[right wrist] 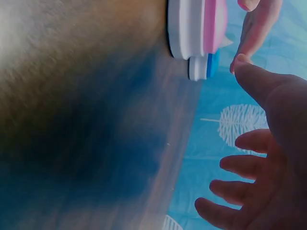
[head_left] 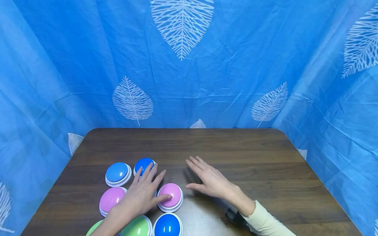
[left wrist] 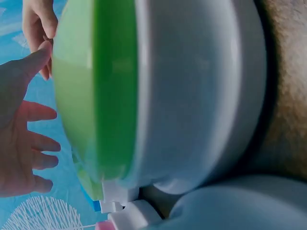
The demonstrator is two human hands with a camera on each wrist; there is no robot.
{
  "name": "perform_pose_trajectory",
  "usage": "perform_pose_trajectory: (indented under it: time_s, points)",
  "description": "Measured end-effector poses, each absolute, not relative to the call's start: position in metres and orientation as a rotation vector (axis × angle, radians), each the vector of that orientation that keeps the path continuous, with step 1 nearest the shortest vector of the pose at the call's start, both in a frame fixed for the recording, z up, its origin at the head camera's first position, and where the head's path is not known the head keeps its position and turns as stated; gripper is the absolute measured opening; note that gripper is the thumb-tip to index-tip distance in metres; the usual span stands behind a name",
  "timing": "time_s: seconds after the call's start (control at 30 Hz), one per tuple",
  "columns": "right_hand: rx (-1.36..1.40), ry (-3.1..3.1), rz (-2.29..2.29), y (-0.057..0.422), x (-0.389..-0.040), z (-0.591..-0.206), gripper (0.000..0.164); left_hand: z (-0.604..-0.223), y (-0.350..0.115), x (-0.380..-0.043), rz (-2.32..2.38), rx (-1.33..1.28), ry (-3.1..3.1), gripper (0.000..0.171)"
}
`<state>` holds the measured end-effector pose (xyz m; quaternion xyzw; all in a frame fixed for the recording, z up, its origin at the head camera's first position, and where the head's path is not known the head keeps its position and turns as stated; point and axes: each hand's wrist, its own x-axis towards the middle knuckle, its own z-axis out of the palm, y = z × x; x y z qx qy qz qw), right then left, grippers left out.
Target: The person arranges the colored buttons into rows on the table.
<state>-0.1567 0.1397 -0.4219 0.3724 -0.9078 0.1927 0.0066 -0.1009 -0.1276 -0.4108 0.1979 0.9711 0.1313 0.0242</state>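
Observation:
Several dome-shaped push buttons with white bases stand grouped at the left of the table. My left hand point(head_left: 140, 196) hovers over the group with fingers spread. Its thumb overlaps the right pink button point(head_left: 172, 190); contact cannot be told. Its fingertips lie in front of the dark blue button point(head_left: 142, 163). A green button point(left wrist: 76, 96) fills much of the left wrist view, beside that hand. My right hand point(head_left: 214, 181), fingers extended and holding nothing, is held above the wood to the right of the buttons. Part of the group is hidden under the left hand and forearm.
A light blue button point(head_left: 116, 171) and another pink one point(head_left: 111, 198) form the left side. Nearer are a green button point(head_left: 137, 226) and a blue button point(head_left: 167, 225). Blue leaf-patterned cloth point(head_left: 221, 72) surrounds the brown wooden table point(head_left: 236, 144) on the back and sides.

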Motion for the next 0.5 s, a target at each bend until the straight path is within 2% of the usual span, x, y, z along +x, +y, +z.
perform_pose_trajectory:
  time_s: [0.5]
  points:
    - [1.411,-2.857,0.579,0.132,-0.147,-0.437,0.071,-0.420,-0.130,-0.101,0.607,0.946,2.928,0.058]
